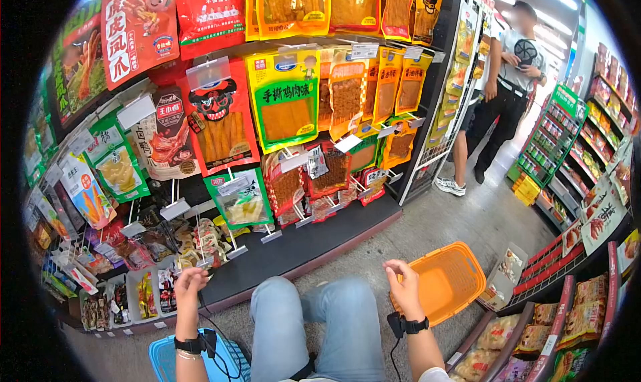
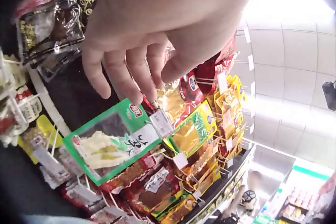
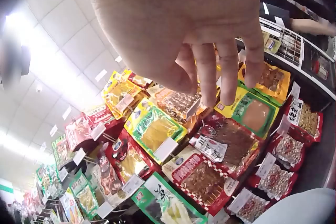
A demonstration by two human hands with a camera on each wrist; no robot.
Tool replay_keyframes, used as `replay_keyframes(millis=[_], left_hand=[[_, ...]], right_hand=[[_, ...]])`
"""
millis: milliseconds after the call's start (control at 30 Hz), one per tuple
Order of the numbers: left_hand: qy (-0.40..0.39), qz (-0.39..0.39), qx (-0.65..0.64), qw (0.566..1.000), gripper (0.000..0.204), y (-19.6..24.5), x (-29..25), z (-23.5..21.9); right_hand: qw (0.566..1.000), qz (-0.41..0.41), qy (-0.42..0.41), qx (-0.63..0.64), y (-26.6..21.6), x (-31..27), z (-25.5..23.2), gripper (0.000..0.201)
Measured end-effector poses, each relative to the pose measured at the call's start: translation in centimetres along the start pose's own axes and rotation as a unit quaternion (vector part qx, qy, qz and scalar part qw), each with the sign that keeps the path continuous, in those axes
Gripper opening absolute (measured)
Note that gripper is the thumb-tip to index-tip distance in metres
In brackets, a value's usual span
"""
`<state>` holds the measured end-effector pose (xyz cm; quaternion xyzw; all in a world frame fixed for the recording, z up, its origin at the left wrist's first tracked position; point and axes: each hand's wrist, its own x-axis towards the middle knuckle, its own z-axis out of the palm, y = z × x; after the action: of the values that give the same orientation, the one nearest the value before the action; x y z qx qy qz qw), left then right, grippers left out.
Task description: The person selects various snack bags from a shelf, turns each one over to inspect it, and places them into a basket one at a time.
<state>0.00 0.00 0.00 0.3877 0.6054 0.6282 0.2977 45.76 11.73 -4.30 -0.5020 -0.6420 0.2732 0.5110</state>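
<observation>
Left hand (image 1: 191, 286) and right hand (image 1: 404, 291) empty, fingers loosely bent — green-edged packet (image 1: 246, 205) hangs ahead of left, orange basket (image 1: 451, 274) beside right. I'd pinch packet's top, ease it past price tag (image 1: 233, 185).

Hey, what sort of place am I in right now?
Most likely a shop, perhaps a supermarket's snack aisle: packaged snacks hang in rows, tags that look like price labels sit among them, and an orange basket stands on the floor.
</observation>
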Motion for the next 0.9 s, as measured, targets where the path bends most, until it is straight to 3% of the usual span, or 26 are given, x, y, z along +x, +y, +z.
replay_keyframes(millis=[267,533,667,900], left_hand=[[-0.012,-0.005,0.006,1.0,0.014,-0.5,0.2,2.8],[-0.005,-0.004,-0.012,1.0,0.013,-1.9,0.3,2.1],[0.005,-0.017,-0.015,1.0,0.012,-3.2,1.4,0.6],[0.08,-0.016,0.08,0.993,0.008,-5.5,4.5,-4.9]], right_hand=[[0.999,0.03,0.009,0.03,1.6,-0.4,0.2,0.012],[0.999,0.04,0.017,0.027,1.8,-0.3,1.7,0.008],[1.0,0.027,-0.006,0.001,1.2,2.3,5.8,0.007],[0.997,-0.041,-0.031,0.06,-1.0,12.1,15.9,0.01]])
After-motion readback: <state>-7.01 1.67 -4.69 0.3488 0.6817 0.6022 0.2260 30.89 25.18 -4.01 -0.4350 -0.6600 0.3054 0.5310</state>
